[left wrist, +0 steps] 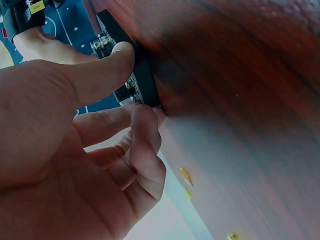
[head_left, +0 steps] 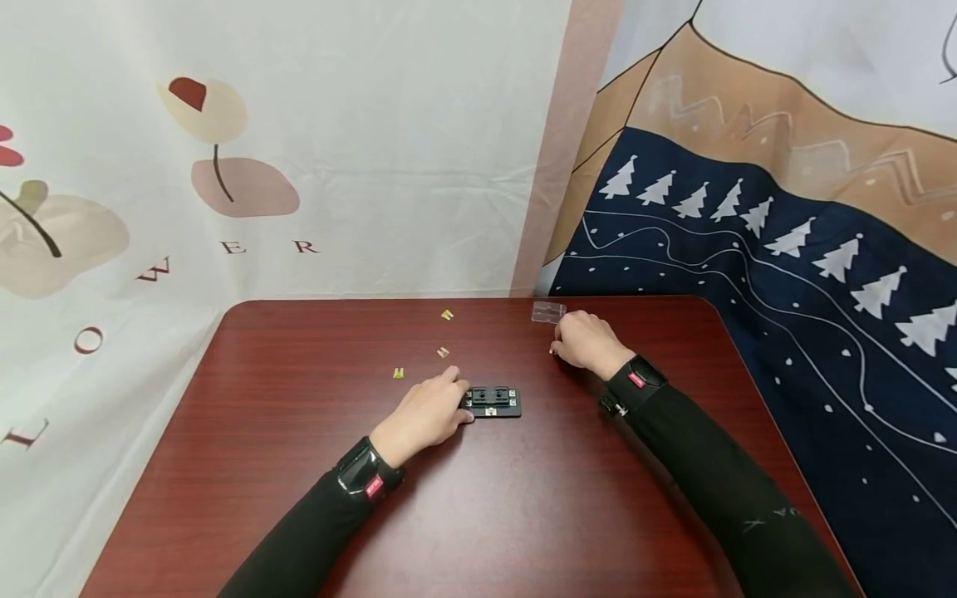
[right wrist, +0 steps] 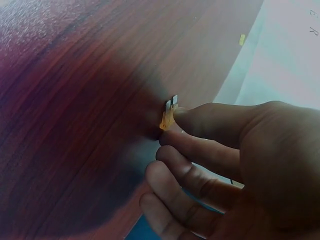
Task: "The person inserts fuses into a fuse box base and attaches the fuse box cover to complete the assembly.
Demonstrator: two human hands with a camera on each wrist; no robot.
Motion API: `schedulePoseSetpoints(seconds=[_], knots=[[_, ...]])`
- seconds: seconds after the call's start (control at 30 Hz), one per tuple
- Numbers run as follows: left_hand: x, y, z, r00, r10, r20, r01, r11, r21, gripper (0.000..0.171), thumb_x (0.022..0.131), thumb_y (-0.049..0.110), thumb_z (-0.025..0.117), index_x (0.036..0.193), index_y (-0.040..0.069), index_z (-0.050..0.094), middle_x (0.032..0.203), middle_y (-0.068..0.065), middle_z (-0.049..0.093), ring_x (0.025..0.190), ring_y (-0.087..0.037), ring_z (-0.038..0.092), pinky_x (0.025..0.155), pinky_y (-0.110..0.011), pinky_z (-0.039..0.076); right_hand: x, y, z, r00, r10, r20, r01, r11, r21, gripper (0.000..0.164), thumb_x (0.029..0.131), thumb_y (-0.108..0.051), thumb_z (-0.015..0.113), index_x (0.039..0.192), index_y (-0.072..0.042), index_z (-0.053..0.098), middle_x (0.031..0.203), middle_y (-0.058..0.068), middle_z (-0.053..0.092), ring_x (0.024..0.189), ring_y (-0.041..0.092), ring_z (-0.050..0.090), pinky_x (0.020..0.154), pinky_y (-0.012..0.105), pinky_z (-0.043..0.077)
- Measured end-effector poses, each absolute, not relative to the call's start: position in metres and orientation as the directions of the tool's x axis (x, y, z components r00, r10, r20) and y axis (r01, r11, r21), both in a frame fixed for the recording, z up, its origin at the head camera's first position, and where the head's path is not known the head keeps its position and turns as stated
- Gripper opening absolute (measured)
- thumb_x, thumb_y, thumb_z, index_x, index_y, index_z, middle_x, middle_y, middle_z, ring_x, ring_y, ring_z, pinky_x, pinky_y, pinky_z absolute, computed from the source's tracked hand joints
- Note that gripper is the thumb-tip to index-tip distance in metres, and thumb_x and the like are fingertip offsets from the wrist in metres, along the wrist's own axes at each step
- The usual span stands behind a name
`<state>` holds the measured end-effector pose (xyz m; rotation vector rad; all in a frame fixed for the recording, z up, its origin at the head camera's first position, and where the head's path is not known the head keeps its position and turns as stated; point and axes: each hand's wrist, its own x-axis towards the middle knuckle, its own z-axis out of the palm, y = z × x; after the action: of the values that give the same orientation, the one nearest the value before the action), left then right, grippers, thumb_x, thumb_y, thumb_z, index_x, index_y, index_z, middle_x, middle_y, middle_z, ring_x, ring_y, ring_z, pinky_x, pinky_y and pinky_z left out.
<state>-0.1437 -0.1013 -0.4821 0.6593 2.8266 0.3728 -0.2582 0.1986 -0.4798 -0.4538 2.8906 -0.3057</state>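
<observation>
Nearest, at nine o'clock from the middle of the work, the left hand (head_left: 424, 411) grips the end of a black fuse block (head_left: 494, 403) lying on the reddish-brown wooden table (head_left: 493, 515), its thumb against one edge and its fingers at the other. The block looks stiff and fairly light, probably apt to slide on the smooth top, so the plain base edges seem the best hold, clear of the metal contacts. At two o'clock from it, well apart, the right hand (head_left: 586, 339) pinches an amber blade fuse (right wrist: 167, 119) between thumb and index finger, prongs showing past the fingertips. The fuse should be nearly weightless, rigid, perhaps slick; its plastic body is the place to hold, as the thin prongs might bend. Beyond the left hand, three more yellowish blade fuses lie loose: one (head_left: 399, 374) toward half past nine, one (head_left: 444, 352) toward half past ten, the farthest (head_left: 447, 315) at eleven. Near the far edge, at one o'clock, a clear plastic case (head_left: 549, 312) sits just beside the right hand; whether they touch, I cannot tell. Behind hang printed cloths (head_left: 419, 149). The left hand hides the block's near-left end, the held fuse barely shows from the head, any fuse ratings are unreadable, and both sleeves are cut off below.
</observation>
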Motion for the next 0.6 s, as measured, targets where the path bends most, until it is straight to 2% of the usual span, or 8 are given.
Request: schedulePoseSetpoints(seconds=[0.2, 0.4, 0.6], knots=[[-0.1446, -0.1010, -0.4817, -0.878, 0.452, -0.155, 0.399, 0.872, 0.283, 0.048, 0.102, 0.036, 0.081, 0.138, 0.005, 0.073, 0.121, -0.008, 0.065, 0.104, -0.032, 0.075, 0.089, -0.051, 0.063, -0.2582, 0.1945, -0.4800, -0.935, -0.317, -0.157, -0.282, 0.936, -0.212, 0.015, 0.101, -0.020, 0.078, 0.105, -0.007, 0.085, 0.112, 0.013, 0.081, 0.096, 0.031, 0.076, 0.083, 0.053, 0.064], [-0.1446, -0.1014, -0.4835, -0.879, 0.453, -0.150, 0.401, 0.872, 0.282, 0.049, 0.102, 0.037, 0.080, 0.139, 0.005, 0.072, 0.122, -0.008, 0.065, 0.105, -0.033, 0.076, 0.090, -0.052, 0.063, -0.2564, 0.1925, -0.4795, -0.937, -0.318, -0.146, -0.287, 0.937, -0.201, 0.013, 0.100, -0.017, 0.077, 0.100, -0.007, 0.084, 0.105, 0.013, 0.080, 0.088, 0.028, 0.074, 0.078, 0.050, 0.064], [-0.1443, -0.1017, -0.4833, -0.877, 0.458, -0.148, 0.406, 0.869, 0.284, 0.049, 0.102, 0.036, 0.081, 0.139, 0.005, 0.073, 0.123, -0.008, 0.065, 0.107, -0.034, 0.076, 0.091, -0.052, 0.063, -0.2543, 0.1923, -0.4789, -0.938, -0.316, -0.140, -0.286, 0.938, -0.198, 0.013, 0.100, -0.018, 0.077, 0.098, -0.008, 0.084, 0.103, 0.012, 0.080, 0.086, 0.028, 0.074, 0.077, 0.050, 0.063]])
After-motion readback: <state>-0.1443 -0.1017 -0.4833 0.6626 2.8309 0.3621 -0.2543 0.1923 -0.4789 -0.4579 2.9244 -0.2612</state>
